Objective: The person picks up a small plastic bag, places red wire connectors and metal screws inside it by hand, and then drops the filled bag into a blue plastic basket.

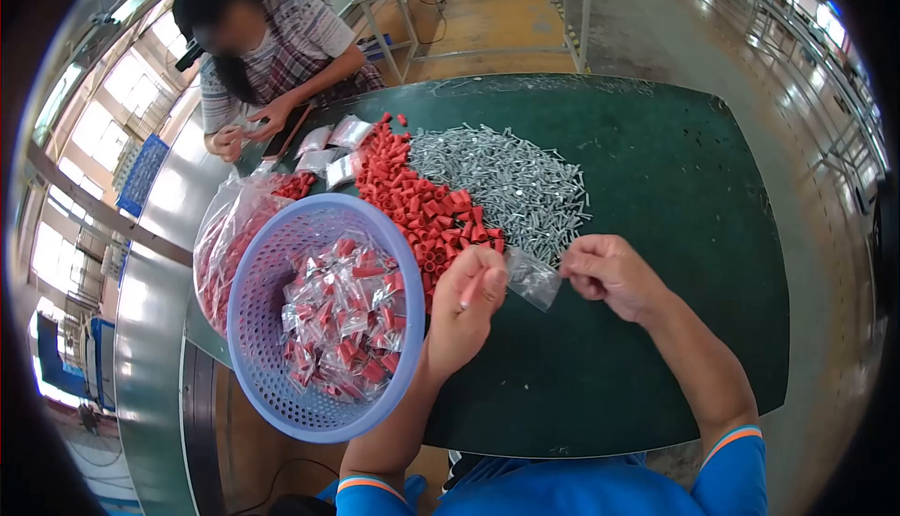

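Note:
My left hand point(467, 308) is closed, pinching a small clear plastic bag point(534, 280) by its left side. The bag lies out to the right of the fingers, over the front edge of the screw pile. My right hand point(614, 275) is at the bag's right edge with its fingers curled together; I cannot tell what is in them. Beyond both hands spreads a heap of grey metal screws point(506, 179). Red plastic caps point(412, 199) are piled along its left side, reaching up to my left hand.
A lilac perforated basket point(251, 329) of bagged red pieces stands at the left table edge. Behind it are a large clear bag of red caps point(234, 235) and several filled packets point(342, 169). A co-worker point(281, 47) sits across the green table point(675, 160), hands over its far left corner.

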`<move>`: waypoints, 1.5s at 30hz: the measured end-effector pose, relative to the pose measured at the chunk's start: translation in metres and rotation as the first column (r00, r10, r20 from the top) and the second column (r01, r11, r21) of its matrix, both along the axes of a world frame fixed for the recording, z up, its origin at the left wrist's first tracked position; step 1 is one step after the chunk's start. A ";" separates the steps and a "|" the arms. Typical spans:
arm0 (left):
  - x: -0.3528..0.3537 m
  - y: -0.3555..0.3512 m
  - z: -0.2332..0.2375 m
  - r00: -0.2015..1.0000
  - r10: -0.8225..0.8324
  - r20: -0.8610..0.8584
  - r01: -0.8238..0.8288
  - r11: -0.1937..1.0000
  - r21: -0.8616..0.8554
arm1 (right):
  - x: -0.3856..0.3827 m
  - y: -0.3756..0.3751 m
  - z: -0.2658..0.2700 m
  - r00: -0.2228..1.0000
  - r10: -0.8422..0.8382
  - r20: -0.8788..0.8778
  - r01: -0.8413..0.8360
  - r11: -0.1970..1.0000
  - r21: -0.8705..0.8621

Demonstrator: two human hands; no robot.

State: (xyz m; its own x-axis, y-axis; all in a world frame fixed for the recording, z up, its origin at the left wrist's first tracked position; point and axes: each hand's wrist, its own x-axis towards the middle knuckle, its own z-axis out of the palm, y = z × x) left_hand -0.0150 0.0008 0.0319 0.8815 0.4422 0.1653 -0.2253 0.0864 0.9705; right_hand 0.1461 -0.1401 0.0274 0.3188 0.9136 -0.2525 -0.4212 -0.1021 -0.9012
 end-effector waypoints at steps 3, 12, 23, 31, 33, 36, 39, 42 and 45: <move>0.003 -0.007 -0.004 0.997 -0.071 0.015 0.054 0.868 0.494 | 0.000 -0.004 0.001 0.889 -0.167 0.426 0.144 0.986 0.087; -0.014 -0.009 -0.016 0.896 -0.415 -0.160 0.438 0.886 0.153 | -0.026 -0.014 0.008 0.771 0.147 0.620 -0.272 0.956 0.112; -0.016 -0.011 -0.008 0.781 -0.596 -0.188 0.611 0.791 0.026 | -0.021 -0.022 0.008 0.904 0.362 0.228 -0.400 0.905 0.145; -0.014 -0.011 -0.007 0.862 -0.484 -0.154 0.503 0.853 0.136 | -0.025 -0.020 0.016 0.841 0.352 0.410 -0.335 0.935 -0.115; -0.016 -0.007 -0.004 0.824 -0.540 -0.175 0.558 0.826 0.078 | -0.023 -0.019 0.017 0.807 0.437 0.398 -0.419 0.898 -0.135; -0.015 -0.005 -0.002 0.761 -0.616 -0.204 0.640 0.764 0.077 | -0.019 -0.021 0.010 0.808 0.521 0.276 -0.523 0.849 -0.069; -0.014 -0.008 -0.003 0.710 -0.685 -0.163 0.703 0.705 0.101 | -0.019 -0.022 0.010 0.751 0.623 0.219 -0.634 0.773 -0.027; -0.015 -0.009 -0.003 0.696 -0.710 -0.105 0.718 0.693 0.073 | -0.022 -0.020 0.011 0.686 0.668 0.290 -0.700 0.715 0.009; -0.016 -0.007 0.004 0.689 -0.717 -0.110 0.724 0.675 0.140 | -0.026 -0.020 0.007 0.722 0.660 0.207 -0.684 0.727 0.066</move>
State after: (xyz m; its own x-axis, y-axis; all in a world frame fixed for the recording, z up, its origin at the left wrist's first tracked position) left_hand -0.0308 -0.0057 0.0354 0.9233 -0.3622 0.1280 -0.1181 0.0493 0.9918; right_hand 0.1199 -0.1598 0.0346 -0.3675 0.9222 -0.1204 -0.1383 -0.1822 -0.9735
